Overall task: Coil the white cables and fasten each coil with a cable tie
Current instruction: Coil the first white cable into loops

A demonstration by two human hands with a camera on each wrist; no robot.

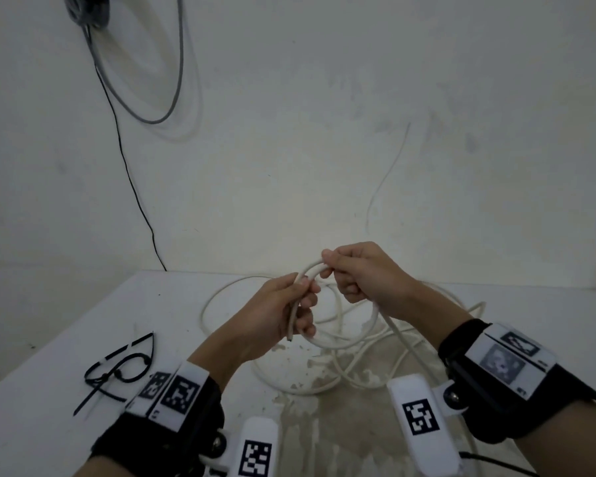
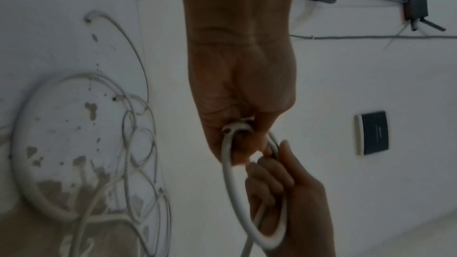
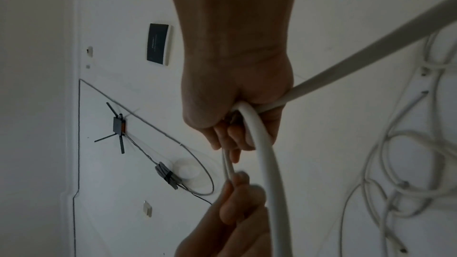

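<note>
A thick white cable (image 1: 309,270) arcs in a small loop between my two hands above the table. My left hand (image 1: 303,304) grips the cable near its cut end, which sticks out below the fingers (image 2: 237,128). My right hand (image 1: 334,270) is curled round the top of the loop (image 3: 267,163); the rest of the cable runs down past my right wrist. More thin white cables (image 1: 341,373) lie tangled on the table under my hands. Several black cable ties (image 1: 117,370) lie at the left of the table.
The white table (image 1: 49,356) stands against a white wall, its surface chipped near the front. On the wall hang a grey cable loop (image 1: 179,63), a black wire (image 1: 131,187) and a thin pale wire (image 1: 382,180). A router (image 2: 415,7) and a dark panel (image 2: 373,132) are mounted nearby.
</note>
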